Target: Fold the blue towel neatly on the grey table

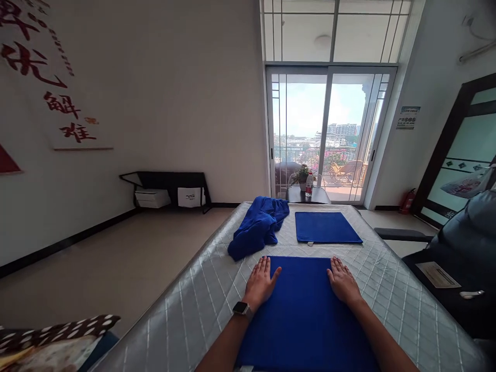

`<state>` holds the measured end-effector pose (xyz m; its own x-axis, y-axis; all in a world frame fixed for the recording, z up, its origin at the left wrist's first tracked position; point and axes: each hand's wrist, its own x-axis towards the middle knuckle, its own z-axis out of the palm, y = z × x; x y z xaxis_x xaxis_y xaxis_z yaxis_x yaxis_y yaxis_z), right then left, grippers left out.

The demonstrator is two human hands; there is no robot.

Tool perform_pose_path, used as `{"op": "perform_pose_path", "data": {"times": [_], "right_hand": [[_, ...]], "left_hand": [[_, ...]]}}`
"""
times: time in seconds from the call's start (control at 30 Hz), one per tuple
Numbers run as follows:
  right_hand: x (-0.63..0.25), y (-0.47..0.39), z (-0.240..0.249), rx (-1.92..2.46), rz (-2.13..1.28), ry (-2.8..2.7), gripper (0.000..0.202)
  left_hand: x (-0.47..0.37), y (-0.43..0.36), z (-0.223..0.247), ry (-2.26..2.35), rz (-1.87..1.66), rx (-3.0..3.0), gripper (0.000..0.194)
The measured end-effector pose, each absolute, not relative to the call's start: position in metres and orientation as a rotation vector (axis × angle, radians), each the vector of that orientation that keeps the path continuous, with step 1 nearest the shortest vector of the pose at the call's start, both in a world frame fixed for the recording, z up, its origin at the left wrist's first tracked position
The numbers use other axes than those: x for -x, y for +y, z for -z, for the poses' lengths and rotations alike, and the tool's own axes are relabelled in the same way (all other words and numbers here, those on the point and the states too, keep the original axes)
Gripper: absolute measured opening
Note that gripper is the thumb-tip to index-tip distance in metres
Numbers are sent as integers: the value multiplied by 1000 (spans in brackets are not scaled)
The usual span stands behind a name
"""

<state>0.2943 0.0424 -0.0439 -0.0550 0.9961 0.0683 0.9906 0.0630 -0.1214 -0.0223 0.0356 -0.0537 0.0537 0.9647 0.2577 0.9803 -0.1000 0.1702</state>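
Observation:
A flat blue cloth (pixel 304 315) lies on the quilted silver-grey mattress (pixel 194 305) right in front of me. My left hand (pixel 261 282) rests flat on its far left corner, fingers stretched out and thumb spread to the side. On the far right corner lies my right hand (pixel 341 279), also flat with fingers extended. Beyond them is a second blue cloth (pixel 325 227), a flat rectangle with a small white tag at its near edge. To its left sits a crumpled blue cloth (pixel 259 227) in a loose heap.
A small table (pixel 320 196) with a bottle (pixel 309 184) and a potted plant (pixel 301 176) stands past the mattress, before glass sliding doors (pixel 298 119). On the right is a dark chair (pixel 476 237) holding a card. A black rack (pixel 170 181) lines the left wall.

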Motion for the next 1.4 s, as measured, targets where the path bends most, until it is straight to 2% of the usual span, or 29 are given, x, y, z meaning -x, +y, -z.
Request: {"op": "perform_pose_path", "data": {"times": [0.67,1.07,1.27,1.4], "right_hand": [[-287,18,24,1983,86,-2210,61],[-289,-11,42,2031,-49,-2188,64],[-289,-11,37,2062,-88,-2176,64],[-291,-12,38,2045,-83,-2165,64]], "left_hand": [[27,27,47,-2054,537,2259,88],[27,29,49,-2077,500,2223,91],[11,11,33,-1952,566,2179,83],[-39,-16,27,-1705,583,2446,72]]}}
